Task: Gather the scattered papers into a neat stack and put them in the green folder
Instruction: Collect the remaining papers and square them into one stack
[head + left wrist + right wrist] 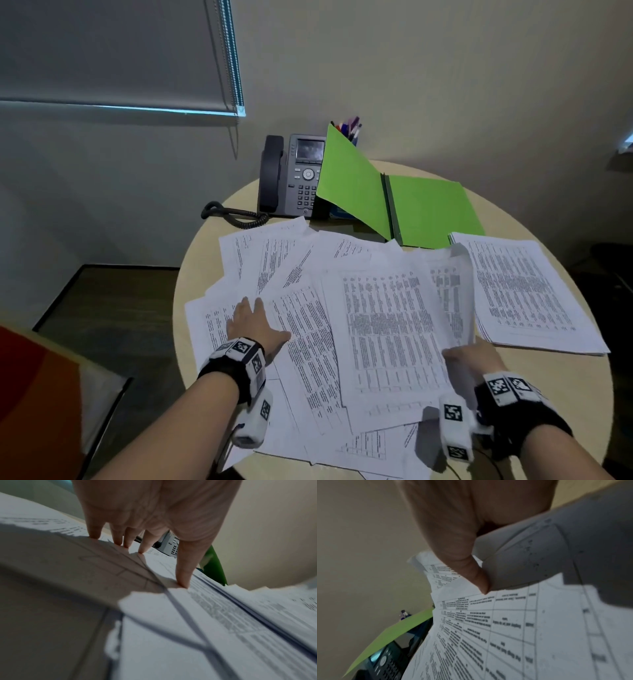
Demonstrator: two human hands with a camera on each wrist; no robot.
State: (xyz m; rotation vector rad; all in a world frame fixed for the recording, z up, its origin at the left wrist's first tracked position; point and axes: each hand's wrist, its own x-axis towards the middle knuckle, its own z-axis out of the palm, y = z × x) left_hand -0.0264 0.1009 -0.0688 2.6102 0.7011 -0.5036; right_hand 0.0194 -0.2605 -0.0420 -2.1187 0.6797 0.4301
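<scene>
Head view: scattered papers (342, 308) fan across the round table (589, 394), in front of the open green folder (428, 209), which leans on the desk phone (291, 174); a tidier pile (524, 294) lies just in front of the folder's right half. Left wrist view: our left hand (154, 513) presses spread, straight fingers on the sheets. Right wrist view: our right hand (462, 534) pinches a curled sheet (530, 555) by the thumb. We judge it best to anchor left and sweep inward, squaring edges before lifting.

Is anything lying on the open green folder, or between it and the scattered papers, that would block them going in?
Nothing visible does. The green folder lies open with its flat half bare, directly behind the scattered papers. The neat stack overlaps only its near right corner.
</scene>
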